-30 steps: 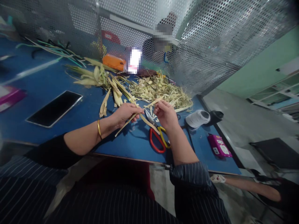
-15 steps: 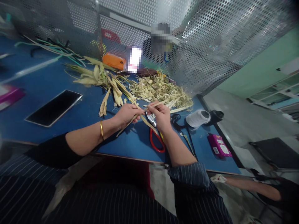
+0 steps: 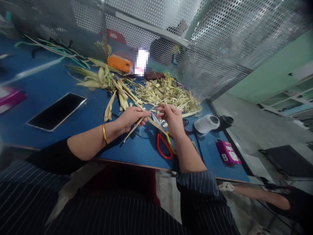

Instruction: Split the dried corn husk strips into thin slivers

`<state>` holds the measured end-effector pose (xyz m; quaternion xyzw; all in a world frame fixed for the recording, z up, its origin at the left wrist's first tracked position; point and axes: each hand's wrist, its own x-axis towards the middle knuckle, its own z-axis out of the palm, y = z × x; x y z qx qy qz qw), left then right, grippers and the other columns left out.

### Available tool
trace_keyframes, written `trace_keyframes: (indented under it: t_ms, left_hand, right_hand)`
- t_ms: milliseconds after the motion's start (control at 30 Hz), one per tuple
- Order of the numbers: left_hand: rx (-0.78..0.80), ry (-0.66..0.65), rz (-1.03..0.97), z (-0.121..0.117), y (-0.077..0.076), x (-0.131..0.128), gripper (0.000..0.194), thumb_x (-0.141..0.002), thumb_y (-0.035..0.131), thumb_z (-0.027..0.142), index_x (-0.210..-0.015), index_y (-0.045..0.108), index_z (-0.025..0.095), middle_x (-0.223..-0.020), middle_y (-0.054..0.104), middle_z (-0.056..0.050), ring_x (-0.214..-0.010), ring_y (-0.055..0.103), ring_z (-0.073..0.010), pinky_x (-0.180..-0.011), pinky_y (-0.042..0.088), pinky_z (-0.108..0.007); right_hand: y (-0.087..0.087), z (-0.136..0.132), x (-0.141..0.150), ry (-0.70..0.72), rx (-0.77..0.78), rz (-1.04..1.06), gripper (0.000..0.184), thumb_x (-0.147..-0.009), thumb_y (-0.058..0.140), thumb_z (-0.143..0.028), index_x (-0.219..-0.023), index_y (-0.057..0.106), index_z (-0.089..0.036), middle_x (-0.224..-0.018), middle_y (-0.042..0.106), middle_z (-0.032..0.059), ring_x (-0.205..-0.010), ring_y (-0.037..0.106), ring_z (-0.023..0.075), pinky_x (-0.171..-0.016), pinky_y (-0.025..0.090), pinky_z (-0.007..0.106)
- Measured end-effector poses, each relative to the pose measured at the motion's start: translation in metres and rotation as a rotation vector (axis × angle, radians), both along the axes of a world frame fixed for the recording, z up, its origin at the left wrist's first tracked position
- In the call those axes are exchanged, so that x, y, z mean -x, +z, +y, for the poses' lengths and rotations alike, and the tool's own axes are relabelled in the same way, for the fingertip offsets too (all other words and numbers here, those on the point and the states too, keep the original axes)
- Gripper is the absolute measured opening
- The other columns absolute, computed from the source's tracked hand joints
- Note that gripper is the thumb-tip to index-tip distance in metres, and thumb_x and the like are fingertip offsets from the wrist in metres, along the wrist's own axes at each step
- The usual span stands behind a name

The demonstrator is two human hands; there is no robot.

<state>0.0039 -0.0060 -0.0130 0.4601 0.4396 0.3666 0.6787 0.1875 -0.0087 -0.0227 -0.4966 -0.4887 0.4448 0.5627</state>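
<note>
My left hand [image 3: 134,118] is closed, thumb against fingers, on a narrow strip of dried corn husk [image 3: 133,131] whose tail hangs toward the table's front edge. Another pale husk strip [image 3: 156,125] slants down to the right from these fingertips. Just right of them is my right hand [image 3: 171,119], its fingers curled in close together; whatever they hold is too small to make out. Scissors [image 3: 163,147] with one red and one yellow handle lie under the hands, blades pointing away. Behind, a bunch of husks [image 3: 104,78] adjoins a heap of shredded husk [image 3: 168,93].
A phone [image 3: 57,111] lies flat on the blue table [image 3: 88,148] at left. White thread [image 3: 207,124] and black thread [image 3: 226,121] spools and a purple pack [image 3: 228,152] sit at right. An orange pack [image 3: 119,63] stands before the perforated metal screen [image 3: 137,31]. Another person's arm [image 3: 254,192] shows lower right.
My right hand has moved slightly right, away from my left fingertips, uncovering more of the scissors' blades and yellow handle. My left hand keeps its grip on the husk strip.
</note>
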Motion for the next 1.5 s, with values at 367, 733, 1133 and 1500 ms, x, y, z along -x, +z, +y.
trace_keyframes:
  t_ms: [367, 733, 1133, 1500]
  left_hand:
    - [-0.075, 0.074, 0.061, 0.005, 0.003, 0.005, 0.015, -0.076, 0.074, 0.021, -0.069, 0.068, 0.010, -0.062, 0.064, -0.004, -0.046, 0.052, -0.0067, -0.049, 0.045, -0.021]
    - [-0.089, -0.036, -0.014, 0.007, 0.010, 0.010, 0.025, -0.078, 0.070, 0.031, -0.091, 0.075, 0.012, -0.078, 0.073, -0.008, -0.057, 0.061, -0.0085, -0.050, 0.042, -0.018]
    - [-0.222, -0.307, 0.178, -0.011, 0.008, -0.001, 0.017, -0.079, 0.059, 0.018, -0.068, 0.070, 0.010, -0.056, 0.066, -0.007, -0.044, 0.058, -0.0121, -0.046, 0.044, -0.022]
    - [0.111, 0.018, -0.062, 0.005, 0.004, 0.005, 0.024, -0.088, 0.053, 0.017, -0.069, 0.064, 0.010, -0.060, 0.066, -0.006, -0.046, 0.057, -0.0106, -0.050, 0.046, -0.024]
  right_hand:
    - [0.007, -0.014, 0.002, 0.292, -0.302, -0.736, 0.028, -0.088, 0.057, -0.039, -0.068, 0.062, -0.020, -0.053, 0.051, -0.0047, -0.050, 0.043, 0.0088, -0.053, 0.033, 0.023]
    - [0.008, -0.013, -0.004, 0.143, -0.432, -0.880, 0.023, -0.092, 0.052, -0.036, -0.079, 0.064, -0.022, -0.071, 0.060, 0.0011, -0.068, 0.054, 0.0150, -0.066, 0.040, 0.028]
    - [0.040, -0.003, 0.039, 0.282, -0.035, -0.632, 0.023, -0.080, 0.064, -0.041, -0.069, 0.062, -0.021, -0.052, 0.050, -0.0042, -0.045, 0.042, 0.0107, -0.047, 0.030, 0.026]
    - [0.023, -0.030, 0.032, -0.118, -0.671, -0.929, 0.008, -0.089, 0.058, -0.026, -0.083, 0.061, -0.022, -0.075, 0.068, 0.0002, -0.069, 0.063, 0.0136, -0.068, 0.045, 0.028]
